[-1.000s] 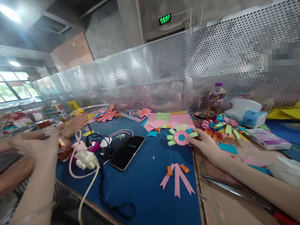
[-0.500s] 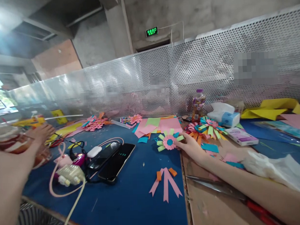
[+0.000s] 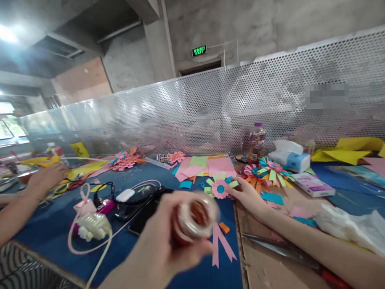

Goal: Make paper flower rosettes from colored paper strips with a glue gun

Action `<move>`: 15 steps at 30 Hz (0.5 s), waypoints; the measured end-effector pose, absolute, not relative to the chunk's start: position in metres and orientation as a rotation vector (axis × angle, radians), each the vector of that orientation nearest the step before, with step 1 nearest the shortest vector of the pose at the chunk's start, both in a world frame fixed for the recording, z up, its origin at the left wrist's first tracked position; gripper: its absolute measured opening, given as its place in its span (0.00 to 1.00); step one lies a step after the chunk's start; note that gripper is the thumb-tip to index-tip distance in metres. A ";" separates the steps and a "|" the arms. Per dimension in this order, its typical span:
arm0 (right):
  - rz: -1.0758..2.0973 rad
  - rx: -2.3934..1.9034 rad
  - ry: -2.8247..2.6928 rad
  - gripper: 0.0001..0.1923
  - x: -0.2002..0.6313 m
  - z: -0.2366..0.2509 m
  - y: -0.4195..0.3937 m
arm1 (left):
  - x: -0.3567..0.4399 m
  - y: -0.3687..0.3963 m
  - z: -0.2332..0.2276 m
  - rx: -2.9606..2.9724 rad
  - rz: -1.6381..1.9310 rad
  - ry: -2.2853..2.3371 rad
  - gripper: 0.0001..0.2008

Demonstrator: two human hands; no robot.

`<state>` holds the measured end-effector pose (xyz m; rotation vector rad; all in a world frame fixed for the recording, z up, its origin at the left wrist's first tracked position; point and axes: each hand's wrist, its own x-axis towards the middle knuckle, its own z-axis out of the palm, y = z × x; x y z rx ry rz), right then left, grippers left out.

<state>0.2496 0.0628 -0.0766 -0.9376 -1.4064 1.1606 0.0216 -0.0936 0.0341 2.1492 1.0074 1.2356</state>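
In the lower middle, my left hand (image 3: 164, 242) is wrapped round a clear bottle (image 3: 195, 220) with reddish-brown liquid inside. Its round mouth is tilted toward me, uncapped as far as the blur lets me see. At the table's seam my right hand (image 3: 246, 196) pinches the edge of a paper flower (image 3: 220, 188) with a pink ring, light green petals and a blue centre. Pink paper ribbon tails (image 3: 226, 244) lie below the flower, partly hidden by my left hand. A black phone (image 3: 141, 216) is partly covered by the same hand.
Scissors (image 3: 281, 249) lie under my right forearm. Chargers and cables (image 3: 94, 224) crowd the left. Behind are coloured paper sheets (image 3: 212, 167), paper flowers (image 3: 125, 160), a drink bottle (image 3: 257, 142), tissues (image 3: 292, 158) and a perforated metal partition (image 3: 185, 115). Another person's hand (image 3: 48, 179) reaches in at left.
My left hand has carried the bottle from the far left to the middle, over the phone and ribbon tails. My right hand still holds the flower in place.
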 end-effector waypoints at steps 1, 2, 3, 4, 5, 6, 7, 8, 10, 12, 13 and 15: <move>1.152 -0.941 -1.414 0.19 0.249 -0.077 0.063 | 0.036 -0.092 0.033 2.287 1.217 0.884 0.30; 1.139 -0.945 -1.419 0.19 0.249 -0.076 0.063 | 0.046 -0.091 0.032 2.393 1.211 0.808 0.31; 1.127 -0.948 -1.424 0.19 0.249 -0.076 0.062 | 0.053 -0.092 0.032 2.508 1.197 0.715 0.32; 1.116 -0.947 -1.429 0.19 0.248 -0.076 0.062 | 0.058 -0.093 0.032 2.591 1.208 0.644 0.32; 1.109 -0.943 -1.433 0.18 0.248 -0.076 0.062 | 0.061 -0.094 0.034 2.647 1.227 0.600 0.31; 1.107 -0.937 -1.438 0.17 0.248 -0.076 0.062 | 0.063 -0.096 0.035 2.681 1.257 0.574 0.30; 1.104 -0.933 -1.439 0.16 0.247 -0.076 0.063 | 0.064 -0.097 0.038 2.696 1.296 0.569 0.28; 1.101 -0.930 -1.435 0.15 0.247 -0.076 0.063 | 0.065 -0.099 0.040 2.688 1.346 0.592 0.26; 1.093 -0.929 -1.417 0.14 0.245 -0.078 0.065 | 0.067 -0.101 0.045 2.663 1.428 0.632 0.22; 1.086 -0.928 -1.402 0.14 0.244 -0.080 0.067 | 0.069 -0.101 0.051 2.659 1.478 0.619 0.17; 1.082 -0.928 -1.396 0.15 0.244 -0.081 0.067 | 0.070 -0.101 0.054 2.664 1.503 0.603 0.16; 1.065 -0.933 -1.377 0.16 0.242 -0.083 0.069 | 0.071 -0.100 0.061 2.704 1.529 0.552 0.16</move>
